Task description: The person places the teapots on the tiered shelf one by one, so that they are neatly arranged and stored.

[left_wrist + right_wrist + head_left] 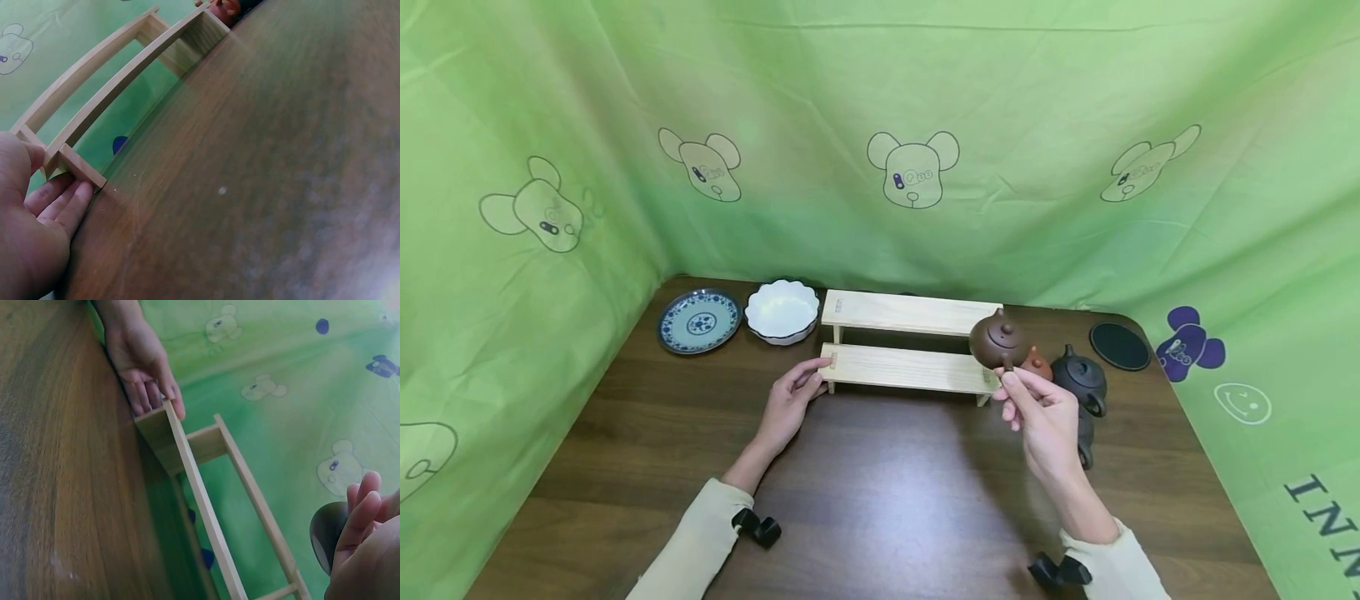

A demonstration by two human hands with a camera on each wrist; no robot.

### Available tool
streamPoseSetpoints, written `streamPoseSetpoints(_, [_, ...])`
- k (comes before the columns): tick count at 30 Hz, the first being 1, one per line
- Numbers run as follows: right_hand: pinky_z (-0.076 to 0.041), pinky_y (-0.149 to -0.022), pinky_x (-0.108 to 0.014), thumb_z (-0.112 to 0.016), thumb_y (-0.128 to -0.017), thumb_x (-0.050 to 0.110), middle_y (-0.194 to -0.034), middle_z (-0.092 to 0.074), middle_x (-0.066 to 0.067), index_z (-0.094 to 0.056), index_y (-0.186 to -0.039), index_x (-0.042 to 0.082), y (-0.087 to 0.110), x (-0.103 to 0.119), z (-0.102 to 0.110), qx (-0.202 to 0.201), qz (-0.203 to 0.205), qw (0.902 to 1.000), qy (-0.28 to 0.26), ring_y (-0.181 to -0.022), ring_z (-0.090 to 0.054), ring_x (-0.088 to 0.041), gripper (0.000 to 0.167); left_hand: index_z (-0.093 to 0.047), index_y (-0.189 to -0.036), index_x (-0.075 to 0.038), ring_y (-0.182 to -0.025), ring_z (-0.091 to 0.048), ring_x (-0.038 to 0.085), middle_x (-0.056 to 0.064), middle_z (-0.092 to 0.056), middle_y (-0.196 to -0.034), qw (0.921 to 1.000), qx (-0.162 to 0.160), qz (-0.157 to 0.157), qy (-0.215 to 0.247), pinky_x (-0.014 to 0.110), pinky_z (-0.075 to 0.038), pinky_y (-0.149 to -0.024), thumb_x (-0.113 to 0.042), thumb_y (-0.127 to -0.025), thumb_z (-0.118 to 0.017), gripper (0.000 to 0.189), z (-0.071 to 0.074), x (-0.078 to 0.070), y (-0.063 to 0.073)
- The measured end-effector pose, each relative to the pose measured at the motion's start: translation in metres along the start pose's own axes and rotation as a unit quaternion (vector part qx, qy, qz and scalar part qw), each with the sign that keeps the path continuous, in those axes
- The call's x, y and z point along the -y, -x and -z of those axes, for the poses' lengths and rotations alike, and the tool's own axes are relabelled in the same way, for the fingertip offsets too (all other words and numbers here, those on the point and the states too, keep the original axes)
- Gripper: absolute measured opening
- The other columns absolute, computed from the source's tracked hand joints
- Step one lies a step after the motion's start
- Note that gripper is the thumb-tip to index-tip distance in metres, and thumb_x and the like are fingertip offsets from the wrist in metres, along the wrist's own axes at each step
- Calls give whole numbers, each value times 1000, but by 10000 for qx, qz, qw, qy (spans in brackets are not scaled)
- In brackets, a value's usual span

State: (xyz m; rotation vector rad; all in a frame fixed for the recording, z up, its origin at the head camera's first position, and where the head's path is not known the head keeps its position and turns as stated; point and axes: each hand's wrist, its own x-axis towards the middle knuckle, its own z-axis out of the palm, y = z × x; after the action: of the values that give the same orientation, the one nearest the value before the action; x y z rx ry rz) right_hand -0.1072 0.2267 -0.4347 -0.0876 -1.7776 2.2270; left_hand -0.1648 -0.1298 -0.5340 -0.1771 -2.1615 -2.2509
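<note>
A two-step wooden display stand [902,367] stands at the back middle of the table. My left hand [786,407] holds the left end of its lower step; in the left wrist view the thumb lies near the board's end and the fingers [72,203] rest against the end leg. My right hand [1047,421] pinches the handle of a dark brown teapot [998,340], raised over the right end of the stand. The right wrist view shows only part of this teapot [326,534], the rest hidden behind the fingers.
Behind the right hand are a reddish-orange teapot [1037,365], a black teapot [1078,377] and another dark piece [1086,433], partly covered. A dark round coaster [1120,346] lies at the back right. A blue-patterned plate [700,322] and a white scalloped bowl [782,310] sit back left.
</note>
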Motion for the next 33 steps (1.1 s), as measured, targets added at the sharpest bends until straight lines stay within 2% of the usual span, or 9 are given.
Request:
streamPoseSetpoints(11, [-46, -41, -10, -66, -105, -11, -70, -76, 0, -86, -101, 6, -11, -13, -31, 412, -3, 9990, -164, -51, -60, -2, 27, -66, -144, 9, -120, -69, 5, 29, -64, -150, 9999, 6, 7, 103, 30, -63, -107, 3, -114, -55, 33, 1, -2, 1])
streamPoseSetpoints(23, [-44, -41, -11, -66, -105, -10, -69, -76, 1, -86, -99, 10, -19, -20, -70, 539, 7, 9978, -385, -50, -59, -2, 29, -66, -145, 8, -120, -69, 6, 28, -64, -150, 10000, 20, 28, 19, 31, -63, -108, 2, -115, -55, 33, 0, -2, 1])
streamPoseSetpoints(27, [-45, -41, -11, -67, -104, -9, -69, -76, 1, -86, -99, 9, -22, -22, -84, 603, 34, 9971, -454, -50, -59, -2, 27, -66, -145, 8, -121, -69, 7, 28, -64, -151, 10000, 45, 12, 71, 32, -63, -108, 2, -114, -55, 33, 0, -3, 1])
streamPoseSetpoints(33, [-45, -41, -11, -69, -104, -8, -70, -77, 1, -84, -106, -3, -25, -29, -105, 657, -135, 9964, -526, -50, -58, -2, 16, -66, -144, 9, -123, -69, 8, 28, -64, -150, 9999, 81, -80, 73, 32, -64, -107, 1, -115, -56, 32, 0, -2, 0])
